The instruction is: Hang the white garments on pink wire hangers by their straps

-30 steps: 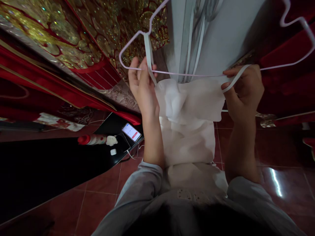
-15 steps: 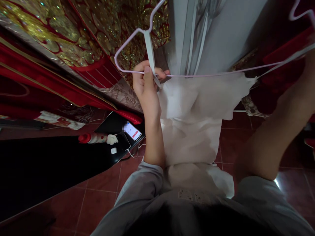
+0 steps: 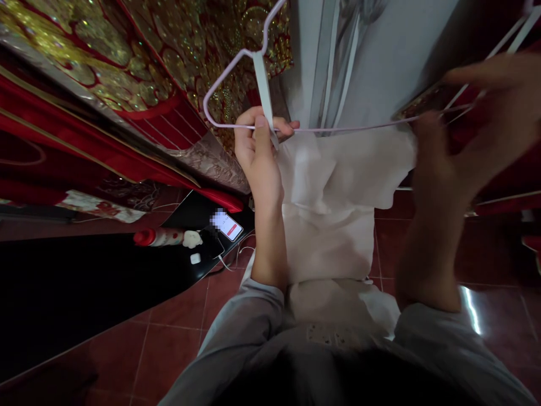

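A pale pink hanger [image 3: 226,73] slants across the upper middle, with a white strap [image 3: 262,84] running down over its left side. My left hand [image 3: 264,141] is closed round the strap and the hanger's lower bar. White cloth [image 3: 342,169] hangs below the bar in front of me. At the right, my right hand [image 3: 477,118] is blurred by motion, its thumb and fingers apart, beside the bar's right end and another thin white strap [image 3: 499,48]. Whether the right fingers touch the strap or bar cannot be made out.
Red and gold sequined garments [image 3: 139,62] hang at the left. A black table [image 3: 105,282] below them bears a red-capped bottle [image 3: 158,237], a lit phone [image 3: 228,224], a dark phone and a small white case [image 3: 195,258]. A grey panel [image 3: 393,51] stands ahead.
My right hand has come in from the right edge toward the bar and cloth. My left hand and the hanger's left side have shifted slightly right.
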### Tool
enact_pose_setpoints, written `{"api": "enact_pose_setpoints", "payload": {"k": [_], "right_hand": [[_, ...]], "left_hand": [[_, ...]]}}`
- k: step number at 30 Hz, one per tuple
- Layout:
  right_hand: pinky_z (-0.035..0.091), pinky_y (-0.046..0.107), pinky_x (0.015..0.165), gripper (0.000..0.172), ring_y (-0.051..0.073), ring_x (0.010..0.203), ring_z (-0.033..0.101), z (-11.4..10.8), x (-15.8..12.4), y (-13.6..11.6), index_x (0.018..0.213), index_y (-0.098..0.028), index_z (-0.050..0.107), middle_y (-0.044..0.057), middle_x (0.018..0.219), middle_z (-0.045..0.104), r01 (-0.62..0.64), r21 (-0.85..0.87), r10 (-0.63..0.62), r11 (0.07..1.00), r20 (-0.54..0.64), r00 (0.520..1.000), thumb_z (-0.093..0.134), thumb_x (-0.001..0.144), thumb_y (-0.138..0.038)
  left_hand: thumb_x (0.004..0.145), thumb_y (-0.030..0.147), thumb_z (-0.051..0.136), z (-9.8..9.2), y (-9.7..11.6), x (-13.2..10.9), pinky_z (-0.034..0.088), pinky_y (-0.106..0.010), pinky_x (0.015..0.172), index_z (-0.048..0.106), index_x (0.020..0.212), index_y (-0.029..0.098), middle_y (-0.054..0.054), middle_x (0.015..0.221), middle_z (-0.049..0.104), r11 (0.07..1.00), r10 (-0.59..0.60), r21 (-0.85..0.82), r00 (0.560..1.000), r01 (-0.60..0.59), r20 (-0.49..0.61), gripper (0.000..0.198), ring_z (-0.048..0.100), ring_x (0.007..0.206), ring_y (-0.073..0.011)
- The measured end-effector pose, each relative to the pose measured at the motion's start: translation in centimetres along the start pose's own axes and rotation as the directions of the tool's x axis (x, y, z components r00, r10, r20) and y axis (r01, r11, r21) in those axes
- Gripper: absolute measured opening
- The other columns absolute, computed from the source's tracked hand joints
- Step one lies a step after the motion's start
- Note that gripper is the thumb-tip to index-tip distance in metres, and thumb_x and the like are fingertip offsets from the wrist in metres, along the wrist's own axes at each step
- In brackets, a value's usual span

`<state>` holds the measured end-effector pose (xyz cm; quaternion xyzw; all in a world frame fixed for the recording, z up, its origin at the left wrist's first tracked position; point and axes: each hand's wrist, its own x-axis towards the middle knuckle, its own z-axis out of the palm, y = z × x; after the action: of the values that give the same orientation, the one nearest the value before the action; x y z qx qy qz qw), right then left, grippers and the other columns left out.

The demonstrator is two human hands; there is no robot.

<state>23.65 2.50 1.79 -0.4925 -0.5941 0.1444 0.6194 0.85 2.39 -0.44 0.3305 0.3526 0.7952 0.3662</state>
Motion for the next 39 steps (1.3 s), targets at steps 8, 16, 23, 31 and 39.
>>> {"api": "enact_pose_setpoints", "payload": {"k": [8,16,23,31,39], "right_hand": [[0.03,0.069,0.127,0.034,0.036,0.143,0.044,3.3,-6.1,1.0,0.125,-0.037,0.064,0.01,0.121,0.062,0.279,-0.27,-0.248,0.922,0.142,0.958,0.062,0.094,-0.052],[0.025,0.068,0.13,0.037,0.033,0.141,0.046,4.7,-5.9,2.4,0.122,-0.03,0.067,0.009,0.119,0.062,0.297,-0.196,-0.288,0.934,0.075,0.955,0.062,0.092,-0.051],[0.028,0.07,0.127,0.037,0.034,0.142,0.045,4.1,-5.7,2.4,0.123,-0.035,0.067,0.008,0.121,0.061,0.276,-0.18,-0.258,0.944,0.116,0.959,0.057,0.095,-0.057],[0.028,0.065,0.13,0.035,0.031,0.146,0.043,3.9,-5.7,1.8,0.13,-0.039,0.061,0.006,0.126,0.062,0.309,-0.23,-0.274,0.923,0.171,0.946,0.055,0.098,-0.051],[0.026,0.064,0.132,0.04,0.031,0.148,0.042,3.2,-6.0,0.3,0.137,-0.042,0.058,0.006,0.131,0.062,0.331,-0.201,-0.283,0.922,0.234,0.93,0.056,0.098,-0.047]], "left_hand": [[0.111,0.029,0.054,-1.1,0.2,-1.9,0.058,-0.037,0.096,0.064,0.099,0.024,-0.004,0.093,0.073,0.969,0.166,0.188,0.986,-0.162,-0.005,0.016,0.071,0.091,-0.0202],[0.099,0.038,0.073,-3.7,4.3,-1.2,0.048,-0.031,0.056,0.079,0.085,0.026,-0.006,0.086,0.076,0.956,0.006,0.286,0.975,-0.071,0.223,0.019,0.068,0.076,-0.0227],[0.113,0.052,-0.006,-1.1,10.7,3.1,0.063,-0.034,0.077,0.076,0.101,0.02,-0.001,0.135,0.073,0.978,-0.177,-0.086,0.976,0.188,0.126,0.089,0.064,0.13,-0.0289],[0.11,0.029,0.039,-4.2,4.0,1.0,0.032,-0.023,0.039,0.075,0.105,0.024,-0.003,0.13,0.075,0.994,-0.104,0.016,0.976,0.109,-0.194,0.037,0.059,0.062,-0.0116],[0.111,0.045,0.048,-0.3,1.6,-1.9,0.022,-0.031,0.044,0.063,0.093,0.024,-0.006,0.097,0.074,0.997,-0.011,0.073,0.994,0.003,0.111,0.031,0.038,0.047,-0.0119]]}}
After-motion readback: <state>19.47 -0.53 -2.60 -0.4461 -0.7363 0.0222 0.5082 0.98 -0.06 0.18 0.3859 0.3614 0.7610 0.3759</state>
